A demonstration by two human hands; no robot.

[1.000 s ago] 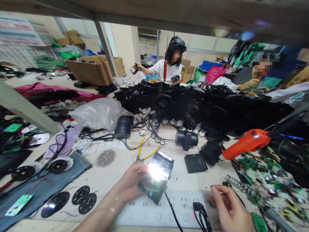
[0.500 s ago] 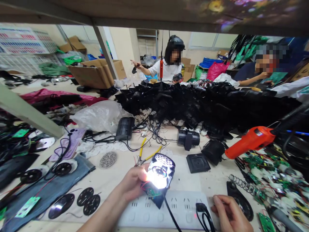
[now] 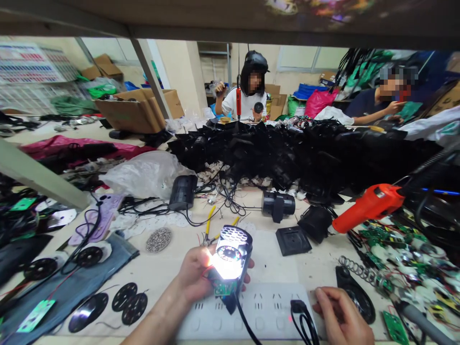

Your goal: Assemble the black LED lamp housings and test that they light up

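My left hand [image 3: 197, 273] is closed around a lit LED lamp [image 3: 230, 258] in a black housing with a honeycomb grille. Glare hides much of its face. A green circuit board [image 3: 224, 288] shows at its lower end, and a black cord runs down from it. Below the lamp lies a white power strip [image 3: 201, 314]; a black plug [image 3: 297, 306] sits in its right part. Just right of the strip rests my right hand [image 3: 341, 314], fingers loosely bent and apart, holding nothing visible. Yellow-handled pliers [image 3: 209, 221] lie behind the lamp.
An orange electric screwdriver [image 3: 368, 208] is at right, above loose circuit boards [image 3: 395, 330] and a spring [image 3: 359, 270]. Black discs [image 3: 134, 309] lie at left near a dish of screws [image 3: 158, 239]. A heap of black housings [image 3: 287, 153] spans the back; two people sit beyond.
The lamp in my left hand has turned slightly more upright and shifted a little left in view. My right hand stays nearly still. The person opposite has drawn a raised hand inward.
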